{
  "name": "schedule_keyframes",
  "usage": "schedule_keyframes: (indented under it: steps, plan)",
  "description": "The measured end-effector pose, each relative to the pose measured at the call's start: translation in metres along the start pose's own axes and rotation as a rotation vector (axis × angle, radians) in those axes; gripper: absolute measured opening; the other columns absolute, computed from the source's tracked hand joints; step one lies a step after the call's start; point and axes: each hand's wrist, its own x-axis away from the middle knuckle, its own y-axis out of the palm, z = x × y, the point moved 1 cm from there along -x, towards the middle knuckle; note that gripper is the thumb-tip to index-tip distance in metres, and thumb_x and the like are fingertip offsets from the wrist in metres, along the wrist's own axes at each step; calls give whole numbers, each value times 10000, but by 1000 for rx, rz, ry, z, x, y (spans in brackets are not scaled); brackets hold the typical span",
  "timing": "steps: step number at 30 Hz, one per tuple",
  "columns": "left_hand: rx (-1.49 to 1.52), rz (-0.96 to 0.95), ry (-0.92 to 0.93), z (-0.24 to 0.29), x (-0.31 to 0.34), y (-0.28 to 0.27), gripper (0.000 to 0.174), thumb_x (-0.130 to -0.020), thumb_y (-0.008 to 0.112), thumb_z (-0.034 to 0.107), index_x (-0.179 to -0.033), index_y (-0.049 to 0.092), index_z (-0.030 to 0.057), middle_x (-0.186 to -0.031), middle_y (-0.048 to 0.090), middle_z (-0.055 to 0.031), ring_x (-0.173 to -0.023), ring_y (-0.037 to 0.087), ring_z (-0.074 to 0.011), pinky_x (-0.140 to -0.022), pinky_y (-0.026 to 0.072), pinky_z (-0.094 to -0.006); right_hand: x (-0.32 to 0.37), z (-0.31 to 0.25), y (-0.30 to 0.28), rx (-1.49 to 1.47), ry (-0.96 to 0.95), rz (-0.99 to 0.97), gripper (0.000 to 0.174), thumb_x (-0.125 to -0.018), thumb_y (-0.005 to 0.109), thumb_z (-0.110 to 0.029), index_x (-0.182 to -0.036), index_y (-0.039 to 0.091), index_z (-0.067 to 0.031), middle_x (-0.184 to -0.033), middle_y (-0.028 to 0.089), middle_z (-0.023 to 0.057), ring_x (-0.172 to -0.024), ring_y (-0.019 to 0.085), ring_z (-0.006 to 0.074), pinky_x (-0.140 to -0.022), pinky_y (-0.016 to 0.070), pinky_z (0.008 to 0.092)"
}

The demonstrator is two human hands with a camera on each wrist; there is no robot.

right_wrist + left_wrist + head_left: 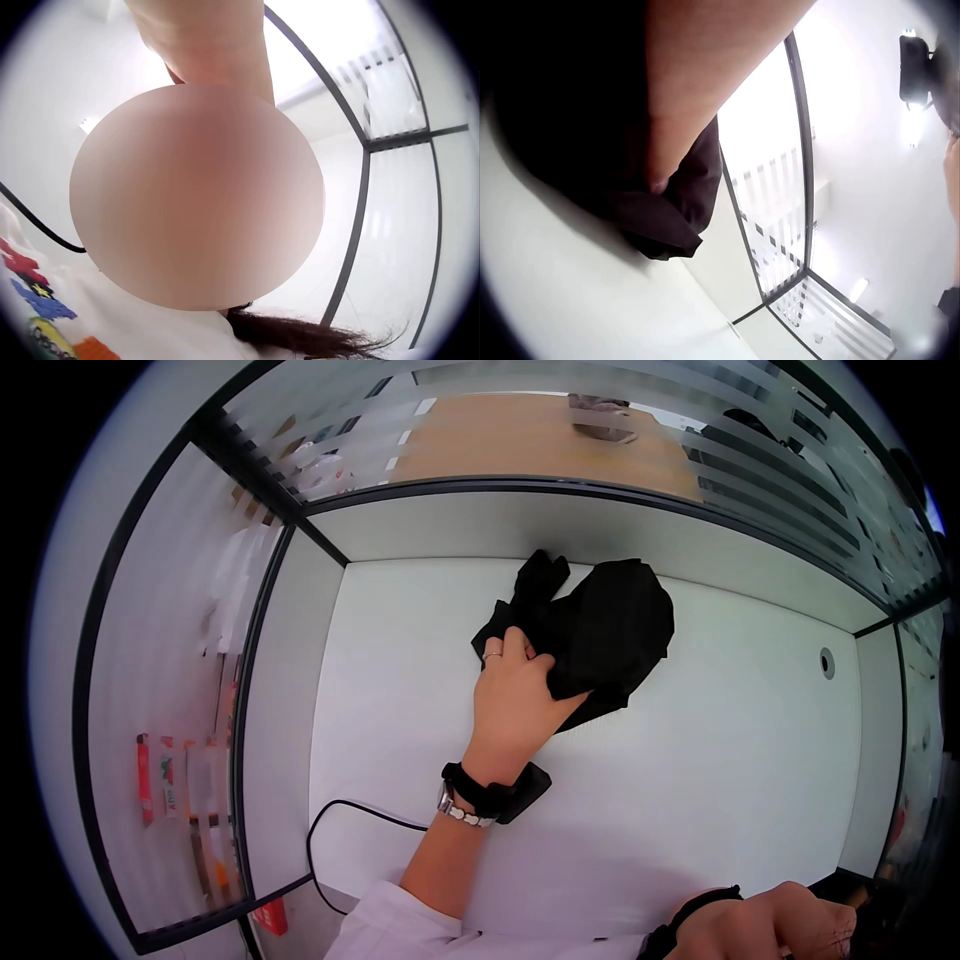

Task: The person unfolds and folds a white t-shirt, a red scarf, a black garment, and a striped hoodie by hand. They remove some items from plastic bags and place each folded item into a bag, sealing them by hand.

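A bunched black cloth item [615, 625] lies toward the back of the white table, with a rounded, smooth part on the right and a loose strip standing up on the left. My left hand [520, 690] grips its near left side, back of the hand up, the thumb tucked at the edge of a fold. In the left wrist view a fingertip presses against the dark fabric [694, 187]. My right hand [770, 925] is raised close to my body at the lower right, apart from the cloth. Its fingers are mostly hidden by the frame's edge and by blur.
Low white walls with a black frame [600, 490] and clear panels enclose the white tabletop [720, 760]. A black cable [335, 810] runs from my left wrist over the table's left edge. A round grommet hole [827, 663] sits at the far right.
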Motion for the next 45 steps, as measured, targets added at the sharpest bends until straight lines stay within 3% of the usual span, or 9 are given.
schedule_keyframes:
  steps: [2, 7, 9, 13, 21, 37, 42, 43, 45]
  plan:
    - [-2, -5, 2, -3, 0, 1, 454, -716, 867, 403, -825, 736, -18, -1001, 509, -100, -1004, 491, -305, -753, 531, -407, -15, -2, -16, -65, 90, -354, 380, -1041, 543, -305, -720, 557, -101, -529, 498, 67, -455, 484, 193, -1029, 416, 652]
    - [9, 29, 21, -1, 1, 3, 419, -682, 885, 365, -811, 730, -3, -1023, 504, -104, -973, 490, -310, -743, 530, -401, -24, -5, -17, -47, 204, -265, 405, -1022, 564, -290, -682, 568, -70, -507, 476, 60, -431, 454, 186, -992, 454, 632]
    - [11, 22, 24, -2, 1, 3, 428, -683, 885, 372, -824, 736, -4, -1030, 506, -103, -974, 490, -310, -753, 532, -402, -27, 11, -28, -84, -37, -484, 419, -1011, 566, -300, -663, 573, -68, -501, 468, 53, -427, 445, 186, -995, 452, 626]
    - [19, 29, 26, -1, 0, 2, 457, -716, 875, 402, -802, 723, -20, -1006, 498, -100, -995, 486, -301, -733, 533, -397, -30, 13, -18, -59, -114, -394, 404, -996, 577, -301, -665, 589, -68, -503, 476, 49, -426, 452, 182, -1005, 446, 611]
    - [11, 17, 24, -3, 1, 2, 432, -687, 878, 378, -820, 737, -8, -1023, 499, -101, -973, 485, -303, -757, 529, -395, -28, -2, -8, -156, 81, -354, 282, -1011, 581, -250, -802, 580, -60, -460, 357, -4, -396, 331, 147, -960, 447, 599]
    - [18, 22, 10, 0, 1, 2, 453, -675, 891, 392, -839, 748, -5, -1021, 510, -93, -957, 496, -305, -745, 534, -396, -20, 6, -10, -85, 98, -286, 366, -1013, 509, -258, -726, 599, -50, -488, 436, 47, -422, 404, 194, -781, 481, 532]
    - [27, 6, 4, 1, 1, 1, 455, -728, 871, 404, -828, 730, -17, -1013, 499, -93, -1013, 482, -296, -759, 536, -402, -16, 9, -8, -10, -17, -229, 363, -981, 513, -244, -682, 590, -51, -483, 440, 42, -411, 391, 179, -736, 484, 468]
    - [32, 3, 6, 1, 1, 2, 455, -728, 871, 404, -828, 730, -17, -1013, 499, -93, -1013, 482, -296, -759, 536, -402, -13, 24, -10, -13, -230, -249, 372, -971, 519, -246, -660, 587, -52, -484, 444, 36, -403, 386, 170, -689, 467, 431]
    - [15, 8, 11, 0, 1, 2, 452, -689, 881, 398, -850, 752, -3, -1015, 512, -95, -968, 491, -303, -751, 530, -396, -24, 29, -22, -65, -282, -443, 385, -965, 525, -245, -632, 578, -57, -482, 451, 34, -396, 383, 161, -664, 451, 408]
